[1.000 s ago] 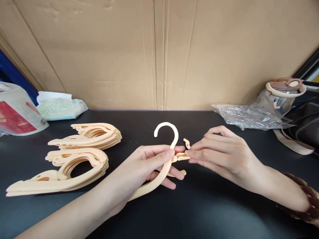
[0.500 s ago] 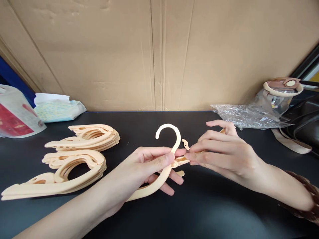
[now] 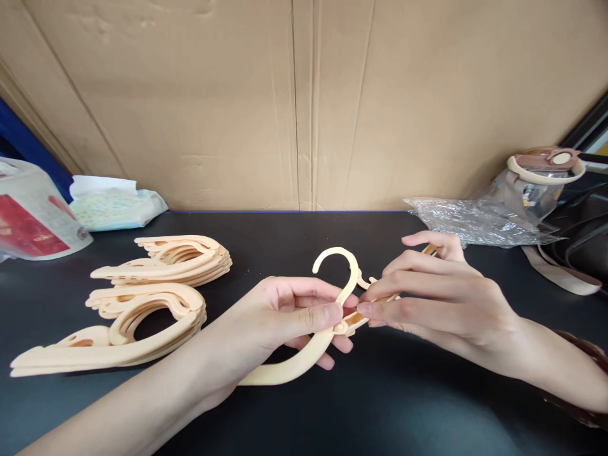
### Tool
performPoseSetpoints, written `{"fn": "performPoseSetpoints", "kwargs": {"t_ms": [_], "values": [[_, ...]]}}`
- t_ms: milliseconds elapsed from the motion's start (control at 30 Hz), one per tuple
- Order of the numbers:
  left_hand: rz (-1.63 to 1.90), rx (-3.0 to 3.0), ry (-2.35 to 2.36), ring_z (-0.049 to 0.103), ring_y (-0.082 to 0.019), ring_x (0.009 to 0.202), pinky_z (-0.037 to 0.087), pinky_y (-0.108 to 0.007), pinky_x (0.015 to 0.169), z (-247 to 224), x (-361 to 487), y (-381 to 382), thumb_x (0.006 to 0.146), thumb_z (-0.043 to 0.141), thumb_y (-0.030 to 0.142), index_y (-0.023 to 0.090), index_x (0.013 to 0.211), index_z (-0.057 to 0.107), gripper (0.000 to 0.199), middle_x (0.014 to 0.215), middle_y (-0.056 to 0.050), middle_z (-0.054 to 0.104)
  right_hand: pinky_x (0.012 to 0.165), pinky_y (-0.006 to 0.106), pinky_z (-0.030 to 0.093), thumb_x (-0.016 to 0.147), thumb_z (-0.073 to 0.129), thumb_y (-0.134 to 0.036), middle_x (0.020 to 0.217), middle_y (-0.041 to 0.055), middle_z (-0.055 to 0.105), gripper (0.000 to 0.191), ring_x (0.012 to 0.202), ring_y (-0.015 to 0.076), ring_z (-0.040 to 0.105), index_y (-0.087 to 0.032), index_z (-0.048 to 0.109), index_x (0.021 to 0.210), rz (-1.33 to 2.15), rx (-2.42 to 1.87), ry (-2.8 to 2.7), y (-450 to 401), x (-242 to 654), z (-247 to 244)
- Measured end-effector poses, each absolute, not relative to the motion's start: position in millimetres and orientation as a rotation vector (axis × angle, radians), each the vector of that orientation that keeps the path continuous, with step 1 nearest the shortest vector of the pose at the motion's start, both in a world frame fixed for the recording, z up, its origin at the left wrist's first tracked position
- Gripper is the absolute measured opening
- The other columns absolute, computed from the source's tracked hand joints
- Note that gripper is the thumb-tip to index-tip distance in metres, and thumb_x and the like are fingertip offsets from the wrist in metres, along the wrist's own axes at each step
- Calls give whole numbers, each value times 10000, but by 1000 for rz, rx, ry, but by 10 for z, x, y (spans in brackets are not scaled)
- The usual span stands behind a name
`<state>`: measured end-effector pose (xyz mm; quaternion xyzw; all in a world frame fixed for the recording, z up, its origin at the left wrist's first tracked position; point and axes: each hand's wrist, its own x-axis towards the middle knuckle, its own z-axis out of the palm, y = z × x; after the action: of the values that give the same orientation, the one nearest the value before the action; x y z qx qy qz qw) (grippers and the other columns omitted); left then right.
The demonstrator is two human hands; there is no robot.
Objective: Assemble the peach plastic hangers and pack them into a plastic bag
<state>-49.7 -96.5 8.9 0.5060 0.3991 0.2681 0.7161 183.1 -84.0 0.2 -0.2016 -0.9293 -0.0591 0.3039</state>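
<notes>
A cream plastic folding hanger [image 3: 304, 361] is held between my two hands above the black table, its hook curling up and to the left. My left hand [image 3: 294, 313] pinches it at the base of the hook, thumb on the near side, the other fingers behind. On the hanger's right arm, close to the pivot, my right hand [image 3: 432, 288] grips with thumb and fingertips, little finger raised. A small curved piece of the hanger shows behind the hook. My fingers hide much of the right arm.
Two stacks of folded hangers, a rear stack [image 3: 185, 256] and a front stack [image 3: 156, 326], lie on the left. Behind them are a tissue pack [image 3: 118, 206] and a paper roll [image 3: 40, 212]. Clear plastic wrap [image 3: 456, 221] and a bottle [image 3: 539, 183] stand right, before a cardboard wall [image 3: 228, 107].
The hanger's hook has shifted right and slightly down, tilting more to the right. The small curved piece behind it has turned and sits closer to the hook. Both hands keep their hold.
</notes>
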Motion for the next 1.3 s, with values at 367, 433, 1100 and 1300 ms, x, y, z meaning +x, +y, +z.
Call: {"fn": "performPoseSetpoints", "kwargs": {"t_ms": [367,433,1100,1300], "values": [[629,1086,874,714,-136,778,568,-210,717,45,-415,-1030,869,672,304,173,900,678,134,961,-30,734,971,426,313,976,502,-246,872,-21,733,179,779,138,626,-264,667,910,-171,-600,-2389,-841,1885,115],[728,1078,914,716,-134,709,578,-206,651,82,-421,-1029,873,662,332,189,910,676,148,938,-16,728,981,423,306,953,549,-243,879,-24,734,117,791,139,627,-263,664,957,-156,-608,-2419,-810,1885,99],[650,1145,941,731,-165,668,582,-207,579,51,-468,-996,863,659,402,204,981,678,231,832,-33,730,992,374,315,930,590,-232,866,-54,722,67,766,91,610,-237,657,933,-5,-615,-2528,-793,1835,14],[613,1097,876,728,-156,678,583,-199,594,31,-492,-979,858,669,399,200,978,676,232,799,-35,732,969,379,322,921,606,-240,867,-51,727,52,759,98,615,-239,657,929,87,-582,-2502,-786,1839,34]]}}
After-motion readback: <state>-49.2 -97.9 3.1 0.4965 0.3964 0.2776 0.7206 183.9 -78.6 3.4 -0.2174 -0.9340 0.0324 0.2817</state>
